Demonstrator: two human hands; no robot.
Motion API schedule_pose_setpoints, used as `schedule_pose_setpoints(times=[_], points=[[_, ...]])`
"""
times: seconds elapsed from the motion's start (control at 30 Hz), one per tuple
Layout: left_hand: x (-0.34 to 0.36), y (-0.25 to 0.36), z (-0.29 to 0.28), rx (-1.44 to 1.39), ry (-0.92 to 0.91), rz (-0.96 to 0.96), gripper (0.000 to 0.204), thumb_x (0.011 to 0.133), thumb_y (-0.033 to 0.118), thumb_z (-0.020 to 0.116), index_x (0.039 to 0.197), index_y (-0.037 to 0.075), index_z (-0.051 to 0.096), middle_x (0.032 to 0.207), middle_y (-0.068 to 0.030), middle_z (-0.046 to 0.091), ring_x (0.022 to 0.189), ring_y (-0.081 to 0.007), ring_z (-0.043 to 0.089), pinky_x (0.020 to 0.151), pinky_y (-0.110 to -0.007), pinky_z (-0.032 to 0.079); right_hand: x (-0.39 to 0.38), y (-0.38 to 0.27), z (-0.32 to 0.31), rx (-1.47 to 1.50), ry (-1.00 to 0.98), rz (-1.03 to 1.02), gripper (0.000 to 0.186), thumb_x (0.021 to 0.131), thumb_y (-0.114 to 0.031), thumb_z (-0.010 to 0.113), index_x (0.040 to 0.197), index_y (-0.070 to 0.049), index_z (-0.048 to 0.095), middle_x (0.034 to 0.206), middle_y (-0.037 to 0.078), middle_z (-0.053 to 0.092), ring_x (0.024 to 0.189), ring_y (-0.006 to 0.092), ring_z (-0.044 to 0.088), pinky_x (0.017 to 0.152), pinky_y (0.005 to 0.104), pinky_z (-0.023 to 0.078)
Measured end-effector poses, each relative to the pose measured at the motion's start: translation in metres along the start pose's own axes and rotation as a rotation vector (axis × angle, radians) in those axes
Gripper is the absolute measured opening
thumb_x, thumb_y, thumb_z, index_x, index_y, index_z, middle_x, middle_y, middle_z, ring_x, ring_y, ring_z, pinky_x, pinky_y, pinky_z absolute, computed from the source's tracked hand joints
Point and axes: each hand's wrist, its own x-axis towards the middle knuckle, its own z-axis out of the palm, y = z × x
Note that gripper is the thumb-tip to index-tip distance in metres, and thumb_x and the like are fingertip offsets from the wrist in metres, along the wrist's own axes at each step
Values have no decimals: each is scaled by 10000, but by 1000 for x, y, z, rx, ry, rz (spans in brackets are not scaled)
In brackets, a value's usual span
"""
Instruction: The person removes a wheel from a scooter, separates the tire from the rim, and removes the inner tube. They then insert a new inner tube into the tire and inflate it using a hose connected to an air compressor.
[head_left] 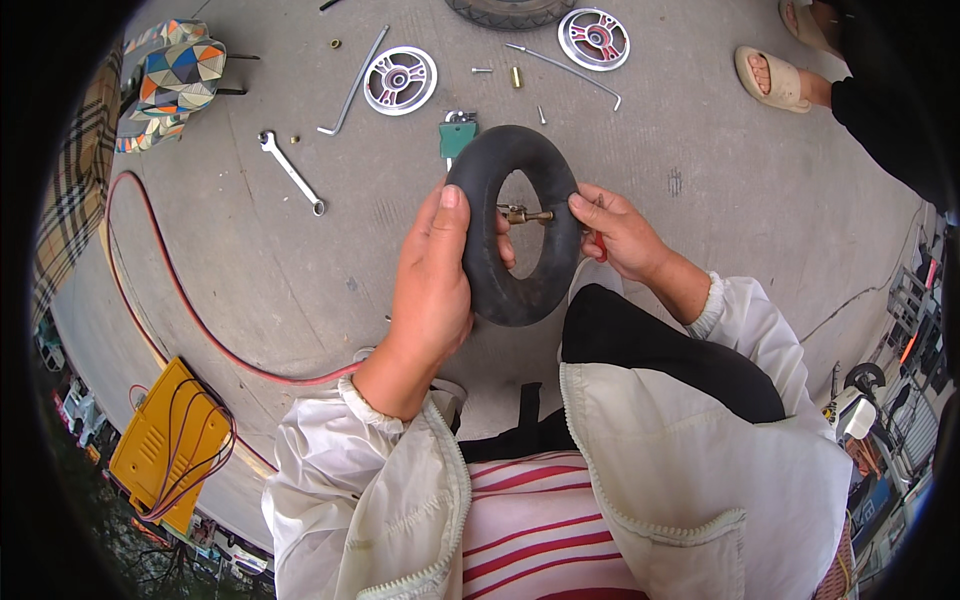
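A black rubber inner tube (560, 165) is held up in front of me, its ring facing the camera. My left hand (430, 265) grips its left side, thumb on the front and fingertips showing through the hole. My right hand (625, 230) pinches the right side between thumb and fingers. A brass valve stem (530, 216) points inward across the hole from the right side. Below my right fingers shows a small red piece (600, 245) whose kind I cannot make out. Just beyond the tube, a green item with a metal top (458, 138) is partly hidden.
On the concrete floor lie a combination wrench (292, 173), two wheel rims (400, 81) (594, 40), bent metal bars (355, 82), small bolts and a tyre (510, 10). A red hose (190, 300) curves at left, near a yellow panel (170, 440). Another person's sandalled foot (775, 80) stands at far right.
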Motion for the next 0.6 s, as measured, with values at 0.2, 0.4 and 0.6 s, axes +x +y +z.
schedule_pose_setpoints(times=[0.2,0.4,0.6], points=[[0,-10,-9,105,-127,92,521,1059,332,465,1450,-7,399,989,-88,612,840,-147,613,772,-296,515,-3,-5,3,-17,31,-16,418,1044,-357,545,1316,-40,554,895,-22,568,590,24,396,471,184,297],[-34,-57,-18,319,-350,42,762,973,94,594,1585,29,145,1270,-134,558,1184,-210,543,1056,-370,408,1,-8,-7,-257,-17,-146,523,1015,-306,609,1450,-55,463,1153,35,604,925,93,544,778,254,467],[-38,-69,-24,365,-353,-42,814,928,61,630,1580,9,146,1524,-179,364,1381,-238,392,1092,-329,353,5,-9,-14,-393,-70,-208,638,981,-356,640,1509,-80,411,1379,69,537,1247,187,512,1094,359,400]])
